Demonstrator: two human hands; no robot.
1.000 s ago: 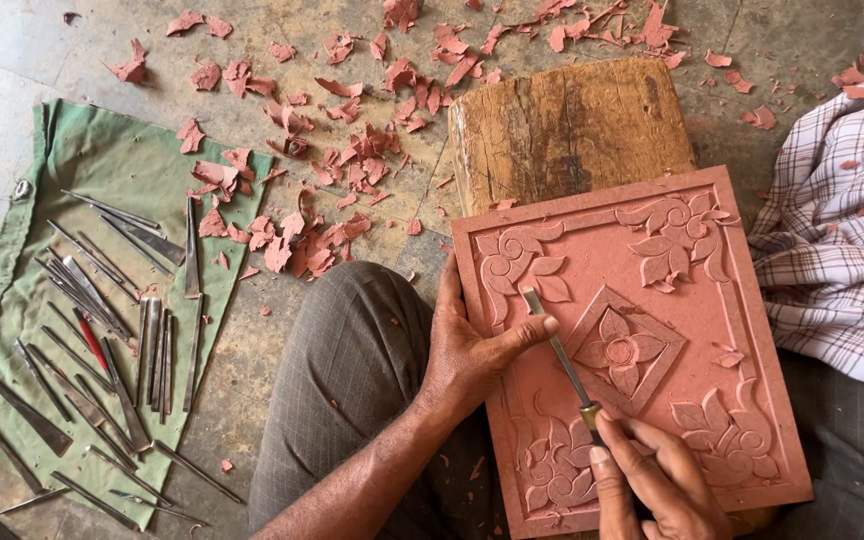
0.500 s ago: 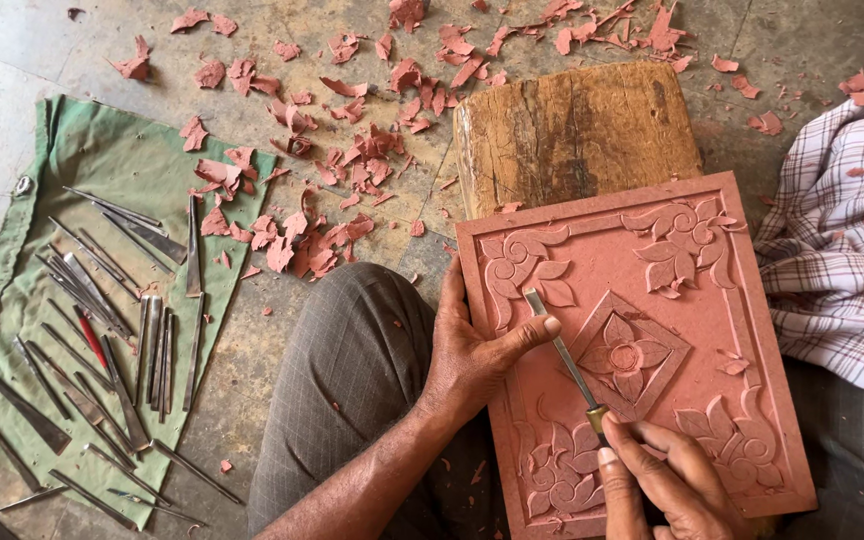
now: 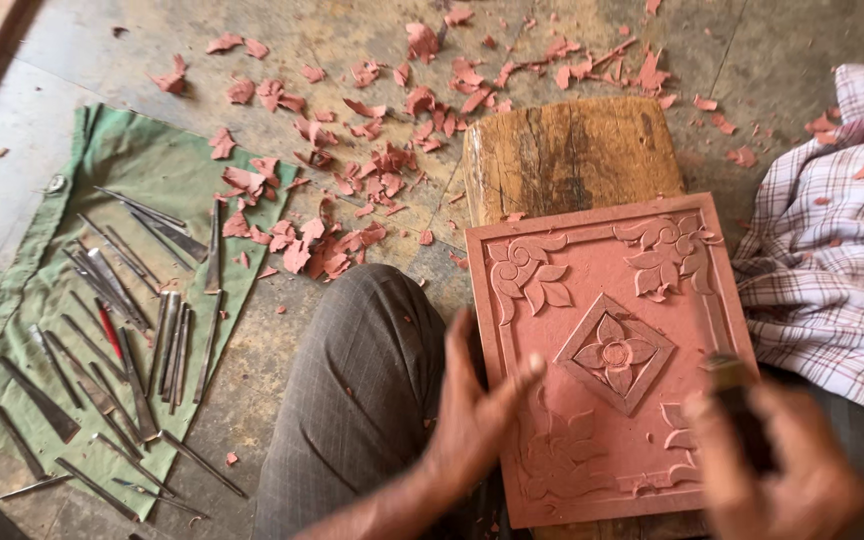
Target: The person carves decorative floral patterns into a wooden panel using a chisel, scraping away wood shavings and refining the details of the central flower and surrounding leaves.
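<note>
Reddish carved panel [image 3: 607,360] propped on wooden block [image 3: 567,155] and the lap, tilted toward the viewer. Left hand [image 3: 477,420] blurred, resting at panel's left edge, fingers loosely spread, thumb touching the panel face; not clamped on anything. Right hand [image 3: 782,465] blurred at lower right corner, fingers closed around a dark tool handle [image 3: 737,395]; blade tip not visible. Carving looks well along: central diamond flower, top-left scroll leaves, top-right leaves, raised border all cut. Lower-left floral motif shallower and rougher, lower-right hidden by hand, so bottom part judged unfinished. Red chips [image 3: 352,200] scattered over floor [image 3: 352,40] beyond the block. Green cloth [image 3: 112,170] on the left with many metal chisels [image 3: 122,320] laid out, untouched. Checked fabric [image 3: 832,260] at right, just beside panel.
</note>
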